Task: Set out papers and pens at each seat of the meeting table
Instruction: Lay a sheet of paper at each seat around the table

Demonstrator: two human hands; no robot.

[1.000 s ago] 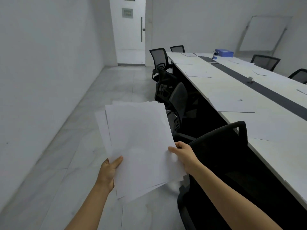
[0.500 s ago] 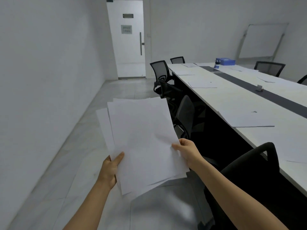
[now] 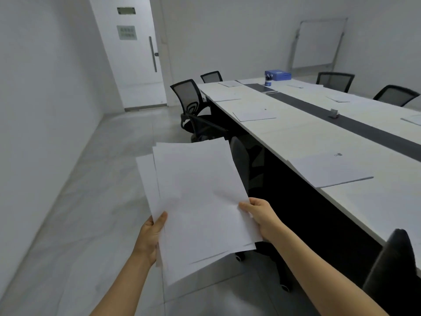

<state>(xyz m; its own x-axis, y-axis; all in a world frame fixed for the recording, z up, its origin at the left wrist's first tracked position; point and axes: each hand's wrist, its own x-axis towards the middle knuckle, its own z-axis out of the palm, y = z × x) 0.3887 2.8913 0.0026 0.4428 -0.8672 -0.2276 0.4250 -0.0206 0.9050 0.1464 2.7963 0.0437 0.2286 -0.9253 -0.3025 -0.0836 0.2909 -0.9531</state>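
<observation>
Several papers (image 3: 200,201) seemingly between fingers (image 3: 160,221)

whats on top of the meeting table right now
Paper sheets lie at several seats on the table; a blue box and a pen cup stand at the far end. Anything under the sheets is covered, and the table's near end runs out of frame.

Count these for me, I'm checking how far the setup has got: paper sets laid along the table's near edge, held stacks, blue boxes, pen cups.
Paper sets plainly visible along the near edge of the table: 4
Held stack: 1
Blue box: 1
Pen cup: 1
Total: 7
</observation>
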